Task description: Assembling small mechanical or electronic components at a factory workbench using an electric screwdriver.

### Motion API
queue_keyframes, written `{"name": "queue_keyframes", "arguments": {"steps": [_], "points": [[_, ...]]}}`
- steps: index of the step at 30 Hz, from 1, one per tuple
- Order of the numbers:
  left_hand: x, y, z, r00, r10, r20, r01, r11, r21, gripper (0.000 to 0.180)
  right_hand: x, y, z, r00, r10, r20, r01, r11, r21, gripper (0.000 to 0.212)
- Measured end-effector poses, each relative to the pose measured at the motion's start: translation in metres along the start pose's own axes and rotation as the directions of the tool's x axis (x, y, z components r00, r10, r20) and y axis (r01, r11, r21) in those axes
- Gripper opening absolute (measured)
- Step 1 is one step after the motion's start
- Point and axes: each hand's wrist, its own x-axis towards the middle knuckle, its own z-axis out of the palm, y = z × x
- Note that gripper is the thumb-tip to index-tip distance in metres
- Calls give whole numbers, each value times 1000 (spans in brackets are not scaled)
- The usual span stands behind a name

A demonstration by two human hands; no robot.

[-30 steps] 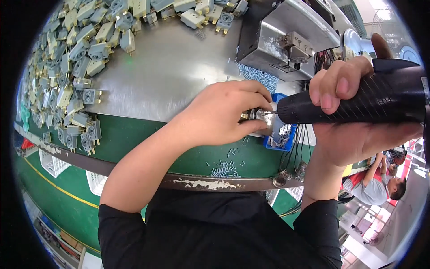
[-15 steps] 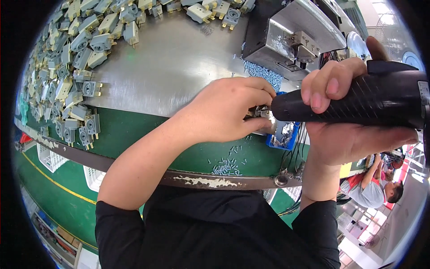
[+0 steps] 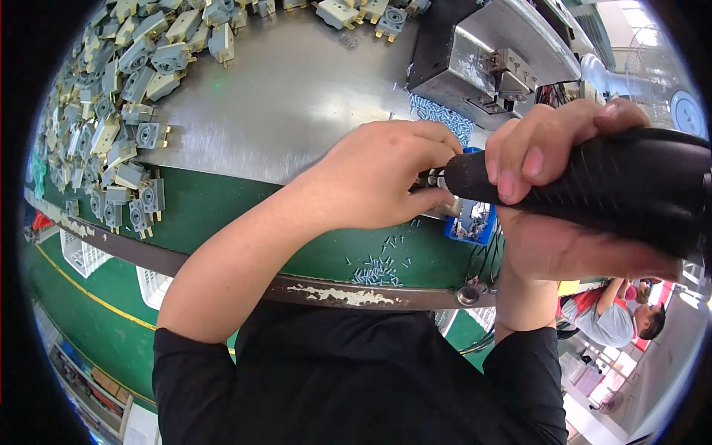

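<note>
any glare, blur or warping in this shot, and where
Head view: glare whitens patches of the metal sheet; head view: the right hand and black driver look softly smeared along their lower edges, while the left hand looks sharper; head view: fisheye distortion bows the bench's front edge, with black filling the picture's corners.

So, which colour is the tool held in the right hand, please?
The tool is black, shown best in the head view.
</note>
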Motion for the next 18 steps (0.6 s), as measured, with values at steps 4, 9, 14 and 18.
{"name": "queue_keyframes", "arguments": {"steps": [4, 9, 14, 18], "points": [[-1, 0, -2, 1000, 2, 10, -2, 1000, -14, 29, -3, 5, 5, 999, 3, -46, 2, 996, 91, 119], [-1, 2, -2, 1000, -9, 2, 9, 1000, -10, 29, -7, 9, 10, 994, 4, -113, 18, 982, 190, 117], [0, 5, -7, 999, -27, 45, 27, 1000, 12, 29, 9, -12, -9, 998, 21, -67, -15, 997, 77, 109], [0, 5, -7, 998, -27, 64, 27, 1000, 7, 29, 15, -24, -17, 999, 28, -47, -31, 998, -55, 102]]}}
